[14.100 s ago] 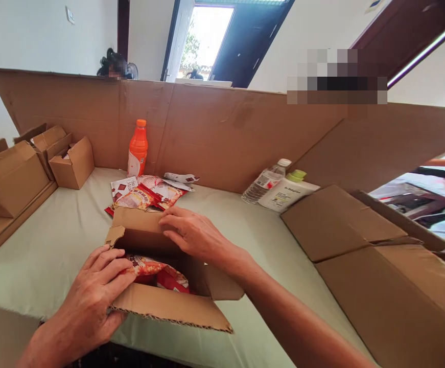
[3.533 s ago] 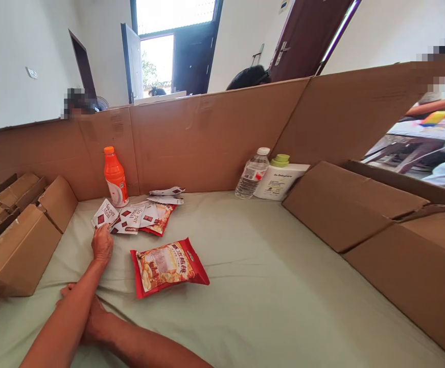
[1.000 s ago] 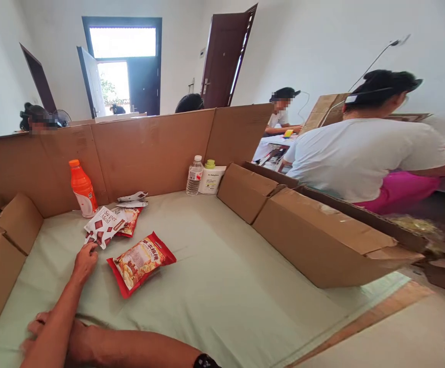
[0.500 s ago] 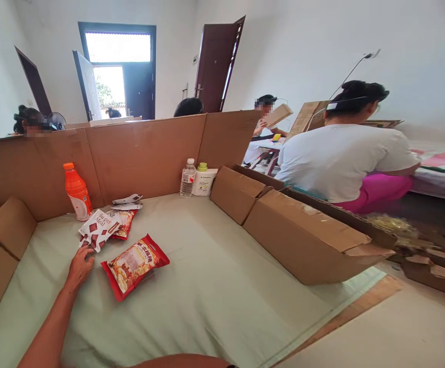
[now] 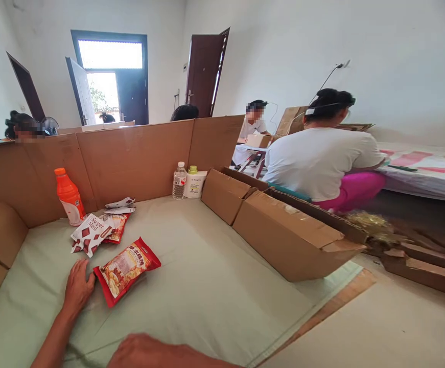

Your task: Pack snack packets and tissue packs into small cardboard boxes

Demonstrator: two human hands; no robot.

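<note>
My left hand rests on the pale green cloth, fingers stretched out, with nothing in it. Its thumb is right beside the left corner of a red snack bag, perhaps touching it. Just beyond my fingertips lies a white "Super Meal" pouch with dark red diamonds. Under that pouch is another red snack bag, and a further white pouch lies behind. At the bottom edge my right hand is low over the cloth, its fingers hidden.
An orange bottle, a clear water bottle and a white bottle with a green cap stand along the cardboard wall. Cardboard boxes line the right side. A person in white sits beyond them.
My left hand has drawn back from the Super Meal pouch toward the near red bag. My right hand has come into view at the bottom. The view has turned slightly right.
</note>
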